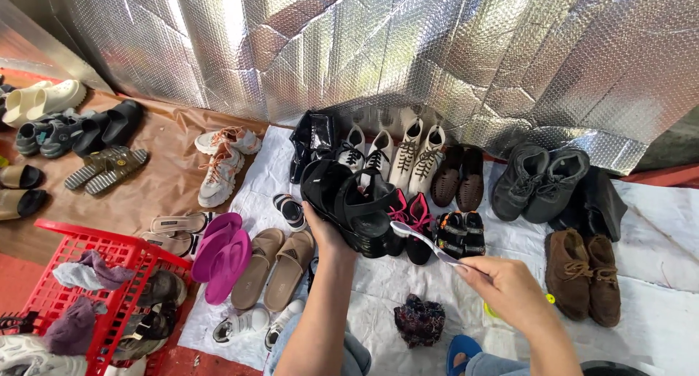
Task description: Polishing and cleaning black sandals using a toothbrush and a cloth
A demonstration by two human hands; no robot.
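My left hand (325, 234) holds up a chunky black sandal (348, 201) by its sole, over a white sheet. My right hand (510, 289) grips a white toothbrush (426, 241) whose head touches the sandal's side. Right below the sandal stand a pair of black shoes with pink laces (411, 219) and a pair of small black sandals (460, 232).
Many pairs lie on the white sheet (655, 238): white sneakers (416, 154), brown suede shoes (582, 274), black boots (539, 181), tan slides (273, 267), magenta flip-flops (222, 252). A red basket (87, 241) with rags sits at left. Foil wall (364, 48) behind. A dark cloth (420, 319) lies nearby.
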